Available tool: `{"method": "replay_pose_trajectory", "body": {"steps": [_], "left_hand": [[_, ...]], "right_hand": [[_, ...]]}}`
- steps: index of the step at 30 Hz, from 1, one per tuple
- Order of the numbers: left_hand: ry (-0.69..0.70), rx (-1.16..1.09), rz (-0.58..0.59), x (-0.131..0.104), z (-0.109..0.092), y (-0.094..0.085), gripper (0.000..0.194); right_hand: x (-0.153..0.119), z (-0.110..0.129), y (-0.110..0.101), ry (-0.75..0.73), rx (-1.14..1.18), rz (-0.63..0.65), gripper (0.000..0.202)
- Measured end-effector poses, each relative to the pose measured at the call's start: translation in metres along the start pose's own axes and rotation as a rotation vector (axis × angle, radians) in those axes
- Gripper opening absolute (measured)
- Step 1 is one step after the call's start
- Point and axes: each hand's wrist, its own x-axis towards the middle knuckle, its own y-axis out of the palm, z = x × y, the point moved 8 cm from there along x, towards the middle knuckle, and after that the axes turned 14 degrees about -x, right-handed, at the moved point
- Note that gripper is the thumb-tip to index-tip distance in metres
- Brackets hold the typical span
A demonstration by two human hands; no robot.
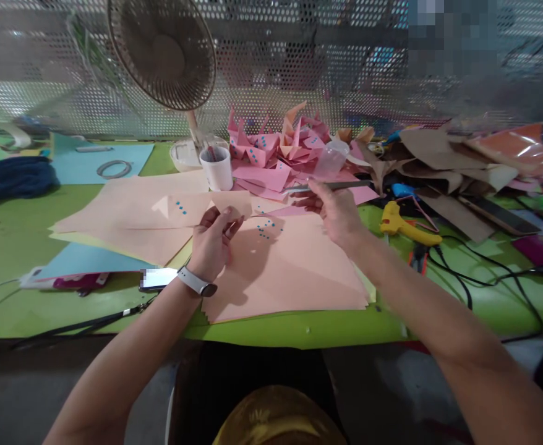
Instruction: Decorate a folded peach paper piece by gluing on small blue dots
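My left hand (211, 241), with a pale-strapped watch at its wrist, pinches a folded strip of peach paper (192, 209). A short row of small blue dots sits on the strip's left part. My right hand (334, 210) grips a slim grey tool (355, 184), its thin tip pointing left; its exact kind is unclear. Both hands are above a stack of peach paper sheets (294, 272). Several tiny blue pieces (266, 227) lie scattered on the stack between them.
Behind are a fan (164, 55), a white cup (216, 168) holding tools, and heaped pink folded paper (262, 148). A yellow glue gun (408, 225), cables and brown scraps (443, 148) lie right. Further peach sheets (114, 204) and a phone (158, 279) are left.
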Motion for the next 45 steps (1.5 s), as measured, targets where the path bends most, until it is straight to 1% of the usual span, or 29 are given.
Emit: {"method": "replay_pose_trajectory", "body": {"steps": [4, 6, 8, 12, 14, 16, 18, 21, 24, 28, 34, 40, 45], "left_hand": [[-0.002, 0.007, 0.013, 0.000, 0.000, 0.002, 0.011], [0.003, -0.001, 0.015, 0.000, -0.001, 0.001, 0.012], [0.006, -0.003, 0.016, 0.002, -0.001, 0.000, 0.013], [0.012, 0.000, -0.014, 0.003, -0.002, -0.003, 0.013], [0.006, 0.001, -0.025, 0.003, -0.001, -0.004, 0.013], [-0.004, -0.001, -0.024, 0.003, 0.000, -0.003, 0.012], [-0.016, -0.002, -0.019, 0.002, 0.001, -0.002, 0.012], [-0.040, 0.013, -0.020, 0.001, 0.004, -0.001, 0.011], [-0.050, 0.041, -0.040, 0.001, 0.005, -0.003, 0.011], [-0.040, 0.069, -0.049, 0.003, 0.005, -0.005, 0.011], [-0.036, 0.079, -0.043, 0.003, 0.004, -0.005, 0.012], [-0.032, 0.062, -0.042, 0.003, 0.005, -0.006, 0.011], [-0.046, 0.048, -0.029, 0.003, 0.007, -0.006, 0.012]], "right_hand": [[-0.004, 0.026, -0.012, -0.033, -0.004, 0.042, 0.030], [-0.006, 0.031, -0.013, -0.026, -0.014, 0.070, 0.029], [-0.006, 0.029, -0.009, -0.009, -0.022, 0.093, 0.027], [-0.007, 0.007, 0.008, 0.027, -0.039, 0.094, 0.025], [-0.010, -0.007, 0.020, -0.004, -0.053, 0.100, 0.027], [-0.015, -0.021, 0.032, -0.044, -0.063, 0.133, 0.030], [-0.020, -0.035, 0.041, -0.044, -0.065, 0.181, 0.033], [-0.024, -0.049, 0.048, -0.022, -0.041, 0.216, 0.039], [-0.023, -0.053, 0.046, -0.009, -0.012, 0.194, 0.039], [-0.020, -0.053, 0.044, -0.018, -0.036, 0.193, 0.038], [-0.025, -0.050, 0.044, -0.094, -0.151, 0.207, 0.036], [-0.033, -0.038, 0.046, -0.235, -0.325, 0.207, 0.030], [-0.039, -0.027, 0.047, -0.284, -0.431, 0.218, 0.027]]}}
